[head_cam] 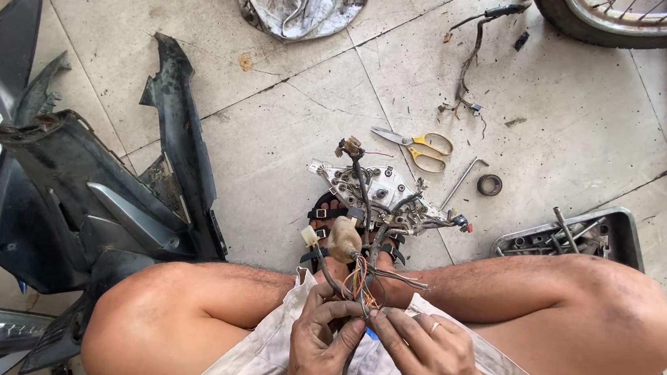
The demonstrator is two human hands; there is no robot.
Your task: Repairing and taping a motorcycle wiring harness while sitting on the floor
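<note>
I sit with my knees spread on a tiled floor. My left hand [324, 343] grips a bundle of thin coloured wires [362, 286] low between my knees. My right hand [422, 353], with a ring on one finger, pinches the same wires from the right next to a small blue piece. The wires run up to a wiring harness [360, 183] with connectors, which lies over a pale instrument-panel back [386, 191] resting by my sandalled feet.
Yellow-handled scissors [419, 148], a metal hex key [463, 180] and a small tape roll [489, 185] lie beyond the panel. A metal tray of tools [569, 233] is at right. Dark scooter fairings [73, 187] are at left, a wheel [627, 16] at top right, loose wiring [470, 58] nearby.
</note>
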